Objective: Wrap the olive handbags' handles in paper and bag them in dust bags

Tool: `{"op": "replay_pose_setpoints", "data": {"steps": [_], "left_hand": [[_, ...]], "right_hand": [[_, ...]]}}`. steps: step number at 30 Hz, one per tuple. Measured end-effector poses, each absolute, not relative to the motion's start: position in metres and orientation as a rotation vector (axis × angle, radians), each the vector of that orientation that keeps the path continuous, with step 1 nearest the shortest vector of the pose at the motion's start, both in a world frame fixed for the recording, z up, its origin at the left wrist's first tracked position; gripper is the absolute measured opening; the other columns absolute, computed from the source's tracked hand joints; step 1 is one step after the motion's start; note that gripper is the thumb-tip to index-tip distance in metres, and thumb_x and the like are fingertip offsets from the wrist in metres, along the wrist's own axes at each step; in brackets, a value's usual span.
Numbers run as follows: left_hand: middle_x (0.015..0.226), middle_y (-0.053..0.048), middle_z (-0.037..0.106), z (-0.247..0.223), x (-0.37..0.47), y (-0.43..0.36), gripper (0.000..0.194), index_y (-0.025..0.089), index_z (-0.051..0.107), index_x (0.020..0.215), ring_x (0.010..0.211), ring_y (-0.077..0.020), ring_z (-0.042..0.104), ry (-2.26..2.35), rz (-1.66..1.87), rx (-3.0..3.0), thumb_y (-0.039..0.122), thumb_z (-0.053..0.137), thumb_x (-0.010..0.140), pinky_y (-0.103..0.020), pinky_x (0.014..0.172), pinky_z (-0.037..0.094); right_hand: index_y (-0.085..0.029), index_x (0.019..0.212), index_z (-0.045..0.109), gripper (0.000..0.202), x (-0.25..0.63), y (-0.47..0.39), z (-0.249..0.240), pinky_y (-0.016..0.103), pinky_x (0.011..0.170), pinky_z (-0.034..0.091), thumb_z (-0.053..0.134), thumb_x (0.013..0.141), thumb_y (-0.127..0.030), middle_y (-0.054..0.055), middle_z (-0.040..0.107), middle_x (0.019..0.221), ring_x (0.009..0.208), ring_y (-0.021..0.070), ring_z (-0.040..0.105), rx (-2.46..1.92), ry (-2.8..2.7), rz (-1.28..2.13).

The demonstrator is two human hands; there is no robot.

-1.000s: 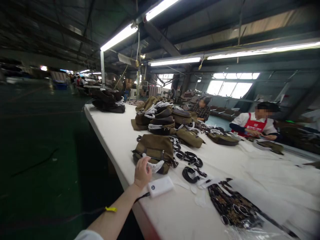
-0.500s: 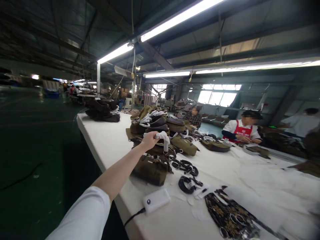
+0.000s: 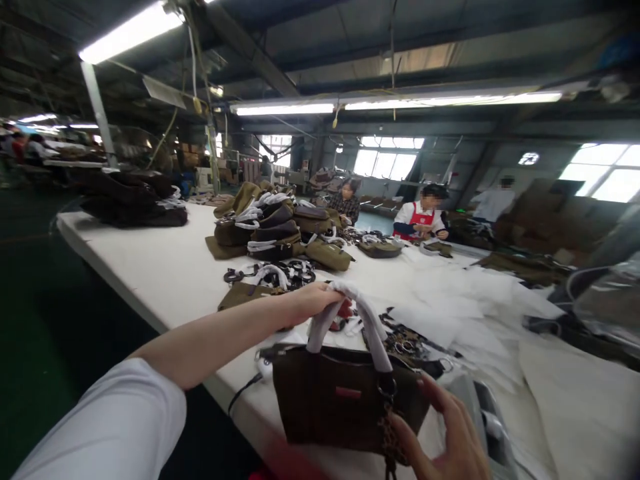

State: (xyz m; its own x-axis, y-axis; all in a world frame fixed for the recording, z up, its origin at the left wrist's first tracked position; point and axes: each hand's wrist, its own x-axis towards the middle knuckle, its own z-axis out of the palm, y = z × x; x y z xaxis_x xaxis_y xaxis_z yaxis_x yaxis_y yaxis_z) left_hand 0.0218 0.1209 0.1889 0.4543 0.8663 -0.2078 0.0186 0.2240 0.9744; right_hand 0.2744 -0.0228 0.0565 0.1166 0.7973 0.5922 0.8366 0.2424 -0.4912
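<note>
A dark brown-olive handbag (image 3: 325, 400) hangs upright close in front of me, over the near edge of the table. Its two handles (image 3: 373, 327) are wrapped in white. My left hand (image 3: 320, 300) is closed around the top of one wrapped handle. At the bag's right end is my right hand (image 3: 450, 427), its thumb on the front beside a patterned hanging strap (image 3: 390, 433) and its fingers at the side edge. A small reddish tag (image 3: 349, 393) sits on the bag's front, below the zip.
The white table (image 3: 200, 267) bears a pile of olive bags (image 3: 275, 227), dark bags (image 3: 130, 200) at the far left and patterned straps with metal rings (image 3: 405, 340). White sheets (image 3: 440, 293) lie to the right. A person in a red apron (image 3: 420, 217) works across the table.
My left hand has lifted the handbag off the stack by its handle and brought it near me. My right hand has come into view at the bag. The view has swung right.
</note>
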Motion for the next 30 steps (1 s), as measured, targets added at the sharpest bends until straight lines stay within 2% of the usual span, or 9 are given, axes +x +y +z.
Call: {"op": "replay_pose_setpoints", "data": {"steps": [6, 10, 12, 15, 19, 24, 27, 29, 30], "left_hand": [[0.092, -0.015, 0.074, 0.173, 0.027, 0.102, 0.049, 0.01, 0.067, 0.101, 0.087, -0.0229, 0.07, 0.642, 0.452, 1.232, 0.053, 0.071, 0.078, -0.033, 0.073, 0.056], [0.089, -0.012, 0.075, 0.182, 0.031, 0.098, 0.054, 0.012, 0.067, 0.108, 0.084, -0.0222, 0.071, 0.455, 0.286, 1.392, 0.059, 0.064, 0.082, -0.034, 0.077, 0.055], [0.084, -0.01, 0.075, 0.18, 0.033, 0.095, 0.055, 0.013, 0.068, 0.109, 0.083, -0.0222, 0.071, 0.42, 0.274, 1.415, 0.061, 0.062, 0.082, -0.033, 0.078, 0.055], [0.076, -0.008, 0.073, 0.175, 0.035, 0.091, 0.055, 0.015, 0.069, 0.106, 0.081, -0.023, 0.072, 0.432, 0.292, 1.419, 0.063, 0.061, 0.081, -0.033, 0.078, 0.055], [0.078, -0.008, 0.074, 0.175, 0.033, 0.091, 0.059, 0.017, 0.067, 0.109, 0.081, -0.024, 0.072, 0.39, 0.222, 1.406, 0.068, 0.058, 0.08, -0.034, 0.076, 0.055], [0.076, -0.012, 0.074, 0.168, 0.034, 0.115, 0.06, 0.011, 0.064, 0.093, 0.071, -0.0218, 0.071, 0.45, 0.449, 1.454, 0.069, 0.057, 0.08, -0.03, 0.067, 0.054], [0.074, -0.012, 0.074, 0.158, 0.039, 0.134, 0.059, 0.012, 0.06, 0.088, 0.069, -0.0204, 0.07, 0.551, 0.581, 1.439, 0.07, 0.055, 0.081, -0.027, 0.062, 0.052], [0.071, -0.011, 0.073, 0.153, 0.045, 0.143, 0.056, 0.013, 0.057, 0.088, 0.066, -0.0194, 0.069, 0.603, 0.587, 1.495, 0.069, 0.053, 0.083, -0.026, 0.06, 0.051], [0.071, -0.01, 0.073, 0.152, 0.048, 0.146, 0.055, 0.013, 0.057, 0.089, 0.065, -0.019, 0.069, 0.628, 0.574, 1.56, 0.067, 0.049, 0.085, -0.027, 0.06, 0.051]], "right_hand": [[-0.023, 0.123, 0.053, 0.046, 0.246, -0.018, 0.068, 0.044, 0.093, 0.05, 0.058, 0.086, -0.051, 0.01, 0.061, 0.119, 0.111, 0.0281, 0.059, -1.527, -1.742, -0.01], [-0.021, 0.144, 0.034, 0.07, 0.248, -0.008, 0.068, 0.054, 0.105, 0.039, 0.059, 0.086, -0.049, 0.015, 0.051, 0.137, 0.129, 0.0327, 0.045, -1.534, -1.673, -0.035], [-0.021, 0.149, 0.024, 0.076, 0.252, -0.001, 0.067, 0.053, 0.106, 0.039, 0.058, 0.086, -0.046, 0.014, 0.054, 0.134, 0.128, 0.0306, 0.048, -1.497, -1.752, 0.134], [-0.021, 0.146, 0.03, 0.074, 0.256, 0.009, 0.066, 0.051, 0.104, 0.043, 0.062, 0.084, -0.045, 0.012, 0.058, 0.124, 0.119, 0.0286, 0.054, -1.469, -1.775, 0.285], [-0.021, 0.144, 0.035, 0.073, 0.259, 0.016, 0.073, 0.052, 0.107, 0.039, 0.064, 0.082, -0.047, 0.014, 0.049, 0.138, 0.13, 0.0311, 0.045, -1.454, -1.75, 0.175], [-0.022, 0.103, 0.065, 0.039, 0.281, 0.008, 0.079, 0.042, 0.093, 0.048, 0.058, 0.084, -0.055, 0.01, 0.066, 0.108, 0.104, 0.0285, 0.061, -1.28, -1.598, 0.504], [-0.023, 0.078, 0.072, 0.071, 0.298, -0.003, 0.081, 0.045, 0.089, 0.049, 0.029, 0.083, -0.079, 0.011, 0.068, 0.08, 0.081, 0.029, 0.064, -1.149, -1.479, 0.832], [-0.024, 0.053, 0.067, 0.087, 0.302, -0.009, 0.087, 0.046, 0.089, 0.048, 0.009, 0.084, -0.08, 0.01, 0.06, 0.057, 0.064, 0.0264, 0.061, -1.146, -1.514, 0.977], [-0.024, 0.046, 0.064, 0.086, 0.301, -0.011, 0.091, 0.044, 0.086, 0.049, 0.01, 0.086, -0.078, 0.009, 0.057, 0.05, 0.058, 0.0243, 0.059, -1.198, -1.561, 1.001]]}}
